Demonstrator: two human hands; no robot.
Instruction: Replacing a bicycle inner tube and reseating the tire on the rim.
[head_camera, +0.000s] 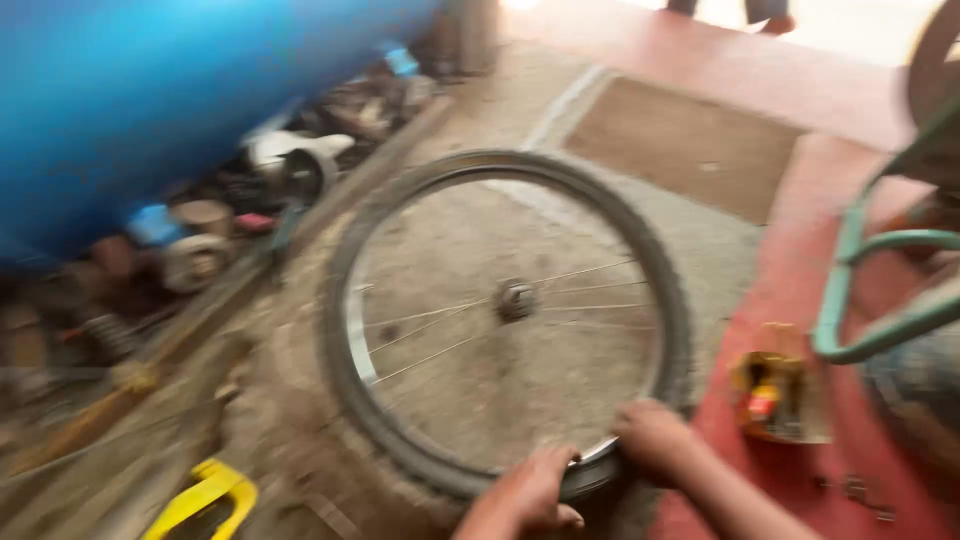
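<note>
Your left hand (530, 495) is curling its fingers over the near rim of the wheel (505, 310), and your right hand (650, 435) is gripping the knobby black tyre just beside it. The wheel is lying flat on gritty concrete, thin steel spokes blurred. Clutter is crowding its left edge; a yellow tub (775, 395) is sitting right, on smooth red floor.

Motion blur smears the whole scene: the wheel's (505, 310) spokes mostly vanish, the clutter (190, 250) at far left is unreadable, and the yellow tool (200, 500) is cut off by the near edge.
</note>
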